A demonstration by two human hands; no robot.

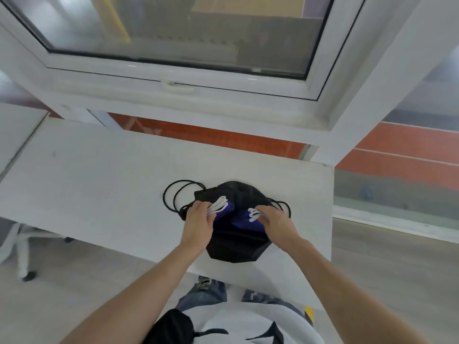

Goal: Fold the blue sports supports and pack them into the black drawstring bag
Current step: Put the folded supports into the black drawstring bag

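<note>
Both bare forearms reach forward over the white table (99, 170) to the black drawstring bag (236, 252), which lies flat near the table's front edge. On top of it, between the hands, sit the blue sports supports (244, 220). Left hand (197, 223) pinches one white-edged end, and right hand (275, 222) seems to pinch the other, though blur hides the fingertips. Black cord loops (177, 194) trail left of the bag.

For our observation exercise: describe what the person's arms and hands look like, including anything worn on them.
Both forearms are bare, with no sleeves showing. The left hand and right hand wear no gloves, and no rings, watch or wristband can be seen. No markings show.
</note>
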